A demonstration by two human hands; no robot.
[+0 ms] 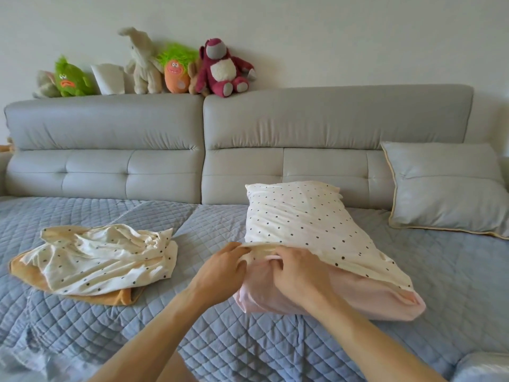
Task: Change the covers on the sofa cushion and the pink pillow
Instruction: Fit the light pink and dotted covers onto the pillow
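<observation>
Both hands, left hand (224,267) and right hand (298,271), grip the dotted cover (300,216), most of the way over the pink pillow (366,296); its near end still shows, and a spare cover (107,257) lies left.

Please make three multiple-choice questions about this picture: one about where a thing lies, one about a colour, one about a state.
1. Where does the crumpled dotted cover lie?
A. left of the pink pillow
B. on the backrest
C. on the grey cushion

2. What colour is the plush bear?
A. blue
B. dark pink
C. black

3. How far is the dotted pillowcase on the pink pillow?
A. fully on
B. partly on
C. fully off

Answers: 1 A, it lies on the quilt. 2 B, with a white belly. 3 B, the near end shows; both hands grip the hem.
</observation>
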